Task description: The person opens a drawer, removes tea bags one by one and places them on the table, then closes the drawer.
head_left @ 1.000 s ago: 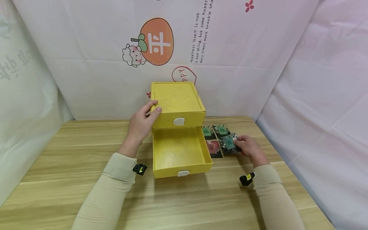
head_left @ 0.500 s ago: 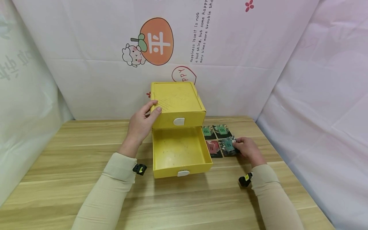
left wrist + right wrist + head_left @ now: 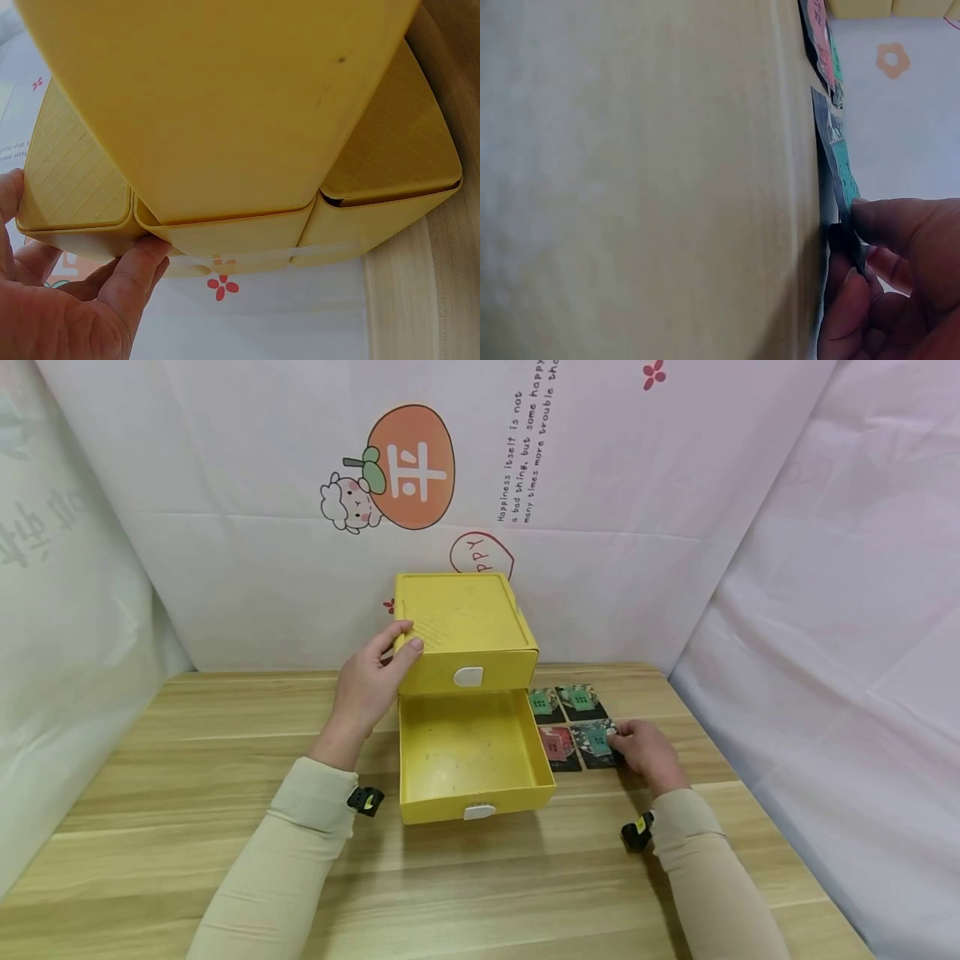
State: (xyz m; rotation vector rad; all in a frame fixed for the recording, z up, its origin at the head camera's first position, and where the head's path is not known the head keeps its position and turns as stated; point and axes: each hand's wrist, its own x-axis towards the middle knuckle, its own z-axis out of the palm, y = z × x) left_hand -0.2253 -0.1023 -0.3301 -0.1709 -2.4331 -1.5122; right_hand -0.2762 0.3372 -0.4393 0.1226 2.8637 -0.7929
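A yellow two-drawer storage box (image 3: 465, 610) stands at the back of the table, its lower drawer (image 3: 468, 752) pulled out with nothing inside and its upper drawer pushed in. My left hand (image 3: 371, 681) grips the box's upper left edge, thumb by the front corner; the left wrist view shows fingers reaching past the edge. To the right, my right hand (image 3: 648, 752) pinches the near right corner of a flat dark packet with a teal label (image 3: 596, 742). In the right wrist view, that held end of the packet (image 3: 840, 169) is raised above the table.
Beside the teal-labelled packet lies a red-labelled packet (image 3: 558, 747), partly hidden by the drawer. Behind them are two green-labelled packets (image 3: 581, 700). A printed white cloth (image 3: 600, 593) hangs behind the wooden table (image 3: 225, 760), with more white cloth on both sides.
My right hand has lowered the teal-labelled packet and brought it slightly nearer me, so it now lines up beside the red-labelled one. My left hand stays on the box.
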